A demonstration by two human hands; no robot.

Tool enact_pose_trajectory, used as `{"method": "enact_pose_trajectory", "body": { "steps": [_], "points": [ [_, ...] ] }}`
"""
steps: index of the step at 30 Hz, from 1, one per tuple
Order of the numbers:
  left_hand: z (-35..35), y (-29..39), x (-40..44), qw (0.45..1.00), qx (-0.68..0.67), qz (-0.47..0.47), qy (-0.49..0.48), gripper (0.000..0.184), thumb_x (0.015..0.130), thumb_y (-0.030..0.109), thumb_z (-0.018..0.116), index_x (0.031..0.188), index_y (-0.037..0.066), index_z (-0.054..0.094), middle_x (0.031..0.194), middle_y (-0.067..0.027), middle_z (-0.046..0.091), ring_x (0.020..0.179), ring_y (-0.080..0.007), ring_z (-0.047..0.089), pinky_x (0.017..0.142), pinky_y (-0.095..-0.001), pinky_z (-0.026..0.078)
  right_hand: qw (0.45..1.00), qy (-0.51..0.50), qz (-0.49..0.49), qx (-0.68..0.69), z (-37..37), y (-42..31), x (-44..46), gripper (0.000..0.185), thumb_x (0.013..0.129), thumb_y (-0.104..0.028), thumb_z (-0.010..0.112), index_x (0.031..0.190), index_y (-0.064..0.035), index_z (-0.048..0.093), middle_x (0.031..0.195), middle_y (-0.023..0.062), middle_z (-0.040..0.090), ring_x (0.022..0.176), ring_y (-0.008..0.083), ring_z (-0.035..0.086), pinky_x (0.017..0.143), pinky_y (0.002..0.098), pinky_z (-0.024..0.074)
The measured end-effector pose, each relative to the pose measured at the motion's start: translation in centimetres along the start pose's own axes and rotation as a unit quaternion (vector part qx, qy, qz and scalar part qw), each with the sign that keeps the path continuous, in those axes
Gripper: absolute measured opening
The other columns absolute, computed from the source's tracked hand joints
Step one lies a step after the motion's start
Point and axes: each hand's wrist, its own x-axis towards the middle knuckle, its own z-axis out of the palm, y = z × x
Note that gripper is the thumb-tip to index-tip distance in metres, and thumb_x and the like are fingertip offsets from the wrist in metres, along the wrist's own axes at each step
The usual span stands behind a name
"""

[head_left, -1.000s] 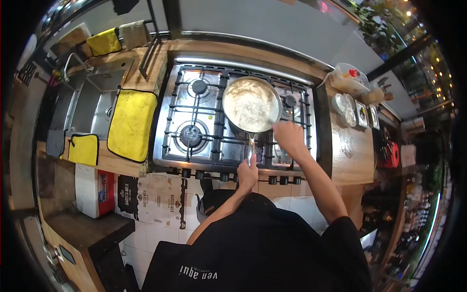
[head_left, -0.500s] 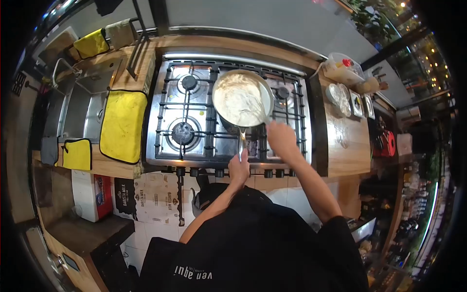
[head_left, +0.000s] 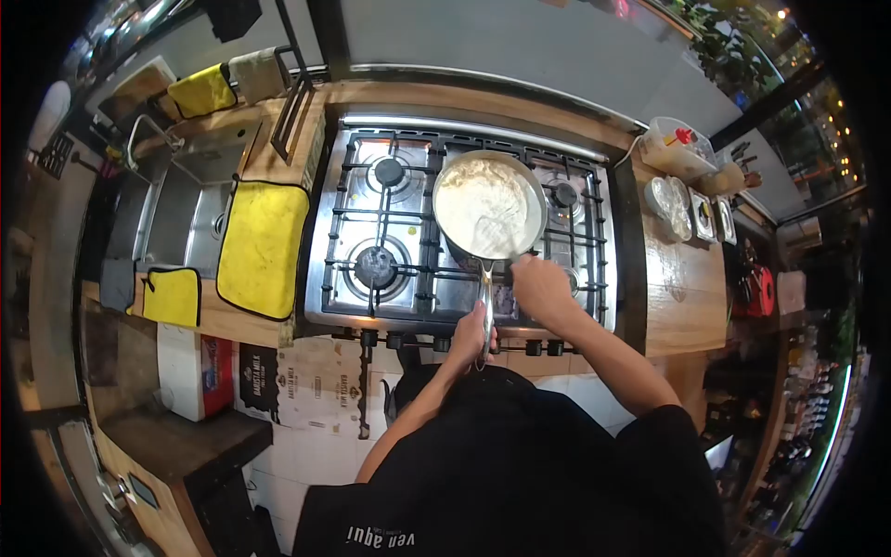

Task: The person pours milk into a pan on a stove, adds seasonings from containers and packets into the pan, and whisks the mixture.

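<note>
A frying pan (head_left: pixel 538 215) sits on the middle of the gas stove and holds a creamy white sauce (head_left: pixel 473 200) with brownish patches toward the far side. My left hand (head_left: pixel 471 336) is closed around the pan's metal handle (head_left: pixel 486 286), which points toward my body. Just right of the handle, my right hand (head_left: pixel 543 291) grips a whisk (head_left: pixel 492 228), its blurred wire end down in the sauce near the pan's closest edge. The whisk's handle is mostly hidden by my fingers.
Burner grates (head_left: pixel 375 267) surround the pan on the stove. Left of it lie a yellow cloth (head_left: pixel 263 246) and a steel sink (head_left: pixel 174 232). On the right counter stand a clear tub (head_left: pixel 676 148), a plastic-wrapped bowl (head_left: pixel 668 206) and small containers (head_left: pixel 703 218).
The whole view has shifted, so the stove appears lower and farther right. The whisk has moved within the sauce toward the pan's near side. Both hands keep their hold.
</note>
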Motion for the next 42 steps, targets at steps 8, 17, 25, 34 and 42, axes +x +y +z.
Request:
{"method": "enact_pose_trajectory", "body": {
  "steps": [8,17,25,34,42],
  "points": [
    [0.4,-0.6,0.4,0.999,-0.046,-0.010,-0.013,0.048,0.098,0.052,0.036,0.095,0.007,0.050,0.066,-0.0029,0.052,0.046,-0.0118,0.050,0.036,-0.0270,0.044,0.998,-0.031,-0.040,0.038,-0.1,-0.1,1.1,0.021,0.082,-0.015,0.054,0.080,-0.0001,0.069,0.078,0.0206,0.068,0.071,0.0343,0.070,0.060,0.0436,0.0562],
    [0.8,0.2,-0.2,0.995,-0.090,-0.040,-0.028,0.045,0.098,0.054,0.036,0.093,0.010,0.045,0.061,-0.0012,0.046,0.041,-0.0085,0.039,0.035,-0.0228,0.031,0.999,0.039,0.003,0.033,0.2,2.5,3.0,0.017,0.078,-0.012,0.057,0.080,-0.0026,0.071,0.077,0.0184,0.069,0.073,0.0325,0.070,0.063,0.0419,0.0557],
    [1.3,0.6,-0.6,0.994,-0.104,-0.027,-0.026,0.045,0.099,0.052,0.038,0.084,0.010,0.043,0.060,0.0003,0.040,0.041,-0.0069,0.035,0.034,-0.0220,0.026,0.938,0.115,-0.285,-0.159,-7.5,3.4,13.8,0.014,0.079,-0.016,0.060,0.072,-0.0124,0.072,0.076,0.0104,0.070,0.070,0.0265,0.068,0.060,0.0384,0.0519],
    [1.9,0.5,-0.5,0.995,-0.098,-0.024,0.005,0.046,0.097,0.054,0.039,0.082,0.012,0.044,0.058,0.0005,0.041,0.040,-0.0068,0.036,0.033,-0.0219,0.026,0.990,-0.011,-0.083,-0.116,-6.1,10.3,6.9,0.017,0.082,-0.016,0.060,0.088,-0.0048,0.071,0.102,0.0148,0.065,0.091,0.0314,0.067,0.073,0.0407,0.0553],
    [1.2,0.3,0.1,0.986,-0.133,-0.089,-0.050,0.045,0.093,0.060,0.044,0.077,0.018,0.044,0.056,0.0040,0.041,0.038,-0.0067,0.034,0.033,-0.0210,0.024,0.969,0.088,0.035,0.226,4.0,6.1,1.6,0.019,0.085,-0.021,0.057,0.089,-0.0058,0.067,0.075,0.0200,0.066,0.074,0.0394,0.064,0.070,0.0480,0.0524]
  ]
}}
